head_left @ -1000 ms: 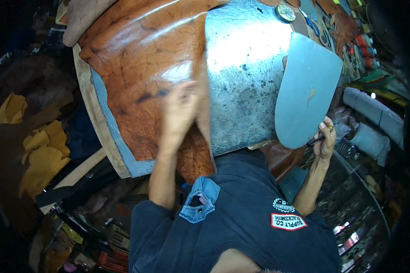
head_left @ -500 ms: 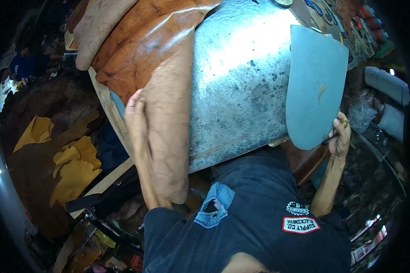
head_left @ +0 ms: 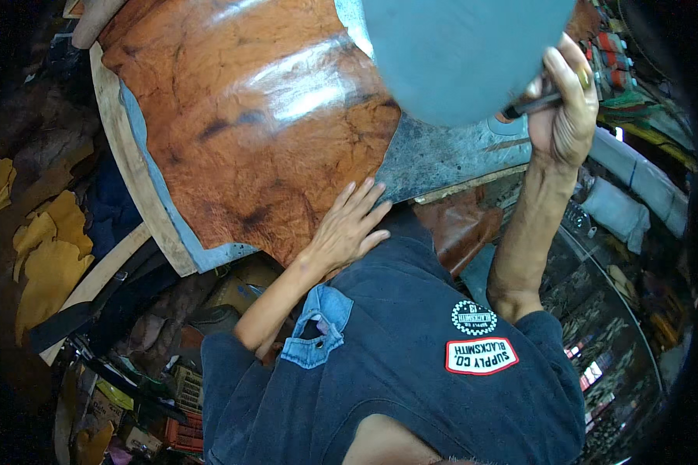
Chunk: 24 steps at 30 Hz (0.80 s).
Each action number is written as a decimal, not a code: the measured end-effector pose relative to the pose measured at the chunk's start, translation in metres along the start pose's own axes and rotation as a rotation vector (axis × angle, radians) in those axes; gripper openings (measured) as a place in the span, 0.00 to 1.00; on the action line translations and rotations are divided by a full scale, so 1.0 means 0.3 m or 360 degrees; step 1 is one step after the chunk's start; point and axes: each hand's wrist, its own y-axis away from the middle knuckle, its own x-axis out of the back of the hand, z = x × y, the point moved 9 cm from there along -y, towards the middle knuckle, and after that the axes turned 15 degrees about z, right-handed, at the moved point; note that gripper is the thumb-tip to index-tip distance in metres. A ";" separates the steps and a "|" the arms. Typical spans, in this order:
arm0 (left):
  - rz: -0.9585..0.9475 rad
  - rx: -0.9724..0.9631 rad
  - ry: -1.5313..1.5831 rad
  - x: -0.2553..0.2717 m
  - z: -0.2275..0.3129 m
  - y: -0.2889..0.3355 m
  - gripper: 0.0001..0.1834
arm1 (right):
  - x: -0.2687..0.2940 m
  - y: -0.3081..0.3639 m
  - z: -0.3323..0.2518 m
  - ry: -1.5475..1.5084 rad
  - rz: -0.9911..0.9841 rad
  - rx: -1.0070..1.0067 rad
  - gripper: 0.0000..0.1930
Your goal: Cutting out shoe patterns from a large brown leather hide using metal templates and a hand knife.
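A glossy orange-brown leather hide (head_left: 248,155) with dark streaks lies spread over the work table, smooth side up. My left hand (head_left: 349,222) rests flat on its near edge, fingers stretched out. My right hand (head_left: 570,116) is raised at the right, gripping the rim of a large grey template (head_left: 473,62) with a rounded lower end. A dark pen-like tool (head_left: 537,105) sits in the same hand. The template is held above the table and runs out of the top of the view.
The table has a mottled grey metal top (head_left: 450,155) and a wooden edge (head_left: 124,170). Yellow leather scraps (head_left: 54,271) lie at the left. Wrapped white rolls (head_left: 628,174) and thread spools (head_left: 616,58) are at the right. Brown leather (head_left: 461,229) hangs below the table's near edge.
The folded-over hide has been opened out flat across the table. My left hand has let go of the fold and moved right. My right hand has lifted the template upward and left.
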 end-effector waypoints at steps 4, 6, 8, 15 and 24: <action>0.0171 0.0070 0.0292 0.119 -0.027 0.124 0.21 | -0.161 0.081 0.140 0.0216 -0.0156 -0.0168 0.15; 0.0430 0.0550 0.0400 0.237 -0.153 0.155 0.13 | -0.167 0.149 0.276 0.0612 -0.0177 -0.0223 0.15; 0.0788 0.0436 0.0007 0.429 -0.228 0.050 0.12 | -0.108 0.229 0.462 0.0981 -0.0197 -0.0480 0.13; 0.0610 0.0059 -0.0863 0.730 -0.602 -0.326 0.42 | -0.114 0.400 0.497 0.1729 -0.0494 0.0176 0.23; 0.0069 -0.0007 -0.0941 0.621 -0.698 -0.457 0.61 | -0.074 0.544 0.576 0.2255 -0.0771 0.0063 0.43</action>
